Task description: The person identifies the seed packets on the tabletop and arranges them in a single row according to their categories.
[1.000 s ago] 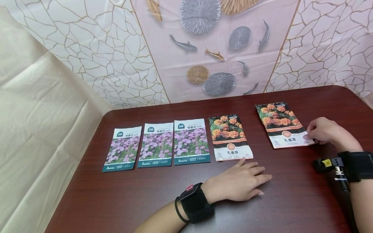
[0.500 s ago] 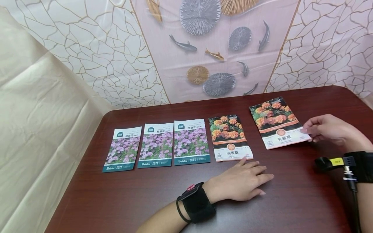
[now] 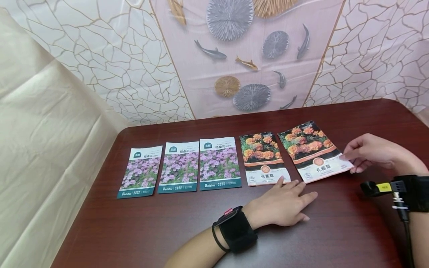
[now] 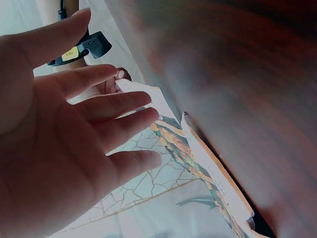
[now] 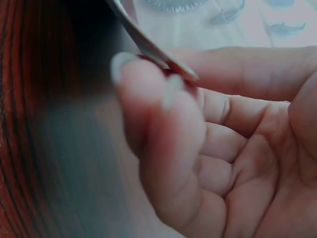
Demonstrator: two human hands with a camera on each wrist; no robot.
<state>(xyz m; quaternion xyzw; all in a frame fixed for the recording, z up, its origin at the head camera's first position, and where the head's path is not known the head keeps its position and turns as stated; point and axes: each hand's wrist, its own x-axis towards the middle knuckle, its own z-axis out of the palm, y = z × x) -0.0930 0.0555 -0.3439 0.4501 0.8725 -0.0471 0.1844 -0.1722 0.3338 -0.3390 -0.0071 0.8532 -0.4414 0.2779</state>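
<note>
My right hand [image 3: 372, 152] pinches the lower right corner of an orange marigold seed packet [image 3: 315, 152], which lies tilted. In the right wrist view the packet's edge [image 5: 143, 42] sits between thumb and fingers. Just left of it lies a second marigold seed packet [image 3: 264, 158], nearly straight. My left hand [image 3: 281, 204] is spread palm down, its fingertips at the lower edge of that second packet. From the left wrist view, the fingers [image 4: 124, 126] are straight and hold nothing.
Three purple-flower seed packets [image 3: 219, 163] lie in a row to the left on the dark red wooden table [image 3: 140, 230]. A patterned cloth [image 3: 248, 44] hangs behind the table, and a pale cloth [image 3: 50, 149] drapes at the left.
My right hand has brought the held marigold packet left and a little nearer, beside the other one, turning it more aslant. My left hand has shifted slightly right.
</note>
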